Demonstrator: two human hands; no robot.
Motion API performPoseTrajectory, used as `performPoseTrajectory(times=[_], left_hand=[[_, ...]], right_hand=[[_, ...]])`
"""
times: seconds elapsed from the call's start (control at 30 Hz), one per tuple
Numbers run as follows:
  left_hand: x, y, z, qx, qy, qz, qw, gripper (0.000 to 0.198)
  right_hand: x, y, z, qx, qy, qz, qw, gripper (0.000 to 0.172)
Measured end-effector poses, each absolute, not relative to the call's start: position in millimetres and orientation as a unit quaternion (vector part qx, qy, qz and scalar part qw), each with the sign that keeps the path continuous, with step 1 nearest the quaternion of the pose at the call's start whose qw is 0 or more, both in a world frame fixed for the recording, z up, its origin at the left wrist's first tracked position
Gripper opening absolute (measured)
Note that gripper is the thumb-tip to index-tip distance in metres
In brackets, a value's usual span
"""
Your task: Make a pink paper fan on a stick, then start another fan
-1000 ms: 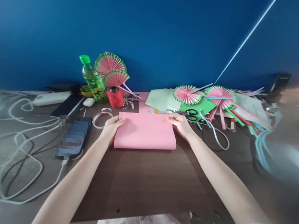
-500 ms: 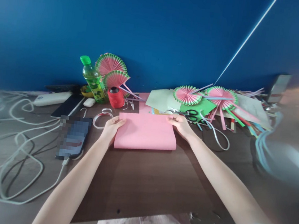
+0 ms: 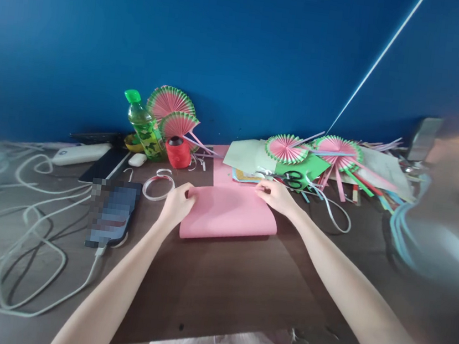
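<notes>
A sheet of pink paper (image 3: 228,215) is bent over on itself, its rounded fold towards me above the brown table. My left hand (image 3: 179,205) pinches its left far corner, thumb and fingers closed. At the far right corner, my right hand (image 3: 274,196) grips the same sheet with fingers pressed together. Just behind it lie more pink paper (image 3: 223,177) and black-handled scissors (image 3: 293,180). A roll of clear tape (image 3: 158,187) rests left of my left hand.
Pink-and-green paper fans (image 3: 286,148) lie at the back right with paper strips. A green-capped bottle (image 3: 145,128) and a red spool (image 3: 178,152) stand at the back left. A phone (image 3: 113,213) and white cables (image 3: 38,227) lie on the left; a blue wall rises behind.
The folded pink paper has come slightly nearer and to the right, its front fold now slanting. My left hand has shifted right and is more curled; my right hand stays near the far right corner.
</notes>
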State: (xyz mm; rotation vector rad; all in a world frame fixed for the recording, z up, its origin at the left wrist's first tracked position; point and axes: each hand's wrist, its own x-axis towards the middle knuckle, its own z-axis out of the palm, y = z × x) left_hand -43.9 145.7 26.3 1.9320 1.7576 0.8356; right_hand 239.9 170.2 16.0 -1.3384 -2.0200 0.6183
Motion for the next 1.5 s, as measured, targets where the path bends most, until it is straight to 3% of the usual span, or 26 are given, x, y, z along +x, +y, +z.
performPoseTrajectory(times=[0.13, 0.37, 0.53, 0.8, 1.03, 1.2, 1.3, 1.5], left_hand=[[-41.1, 142.3, 27.7, 0.740, 0.619, 0.242, 0.100, 0.013], [-50.0, 144.4, 27.8, 0.759, 0.598, 0.180, 0.183, 0.010], [-50.9, 144.5, 23.5, 0.773, 0.554, 0.244, 0.190, 0.033], [-50.4, 152.7, 16.6, 0.799, 0.516, 0.264, 0.159, 0.023], [-45.0, 142.4, 20.5, 0.835, 0.523, 0.168, -0.023, 0.034], [-45.0, 140.7, 23.5, 0.891, 0.449, 0.066, -0.012, 0.042], [-45.4, 138.8, 25.6, 0.893, 0.446, 0.059, 0.006, 0.034], [-43.9, 132.0, 27.9, 0.887, 0.457, 0.063, 0.028, 0.044]], right_hand=[[239.9, 169.1, 18.0, -0.506, -0.798, 0.181, 0.273, 0.012], [241.0, 160.8, 25.9, -0.499, -0.802, 0.264, 0.196, 0.017], [239.3, 162.4, 23.9, -0.503, -0.800, 0.252, 0.207, 0.031], [239.0, 168.4, 14.3, -0.505, -0.795, 0.227, 0.246, 0.036], [237.4, 169.9, 14.3, -0.503, -0.812, 0.175, 0.240, 0.023], [237.4, 170.1, 17.1, -0.492, -0.822, 0.169, 0.232, 0.010], [237.5, 171.0, 19.1, -0.500, -0.820, 0.165, 0.223, 0.006], [233.6, 171.6, 42.9, -0.501, -0.853, 0.064, 0.131, 0.012]])
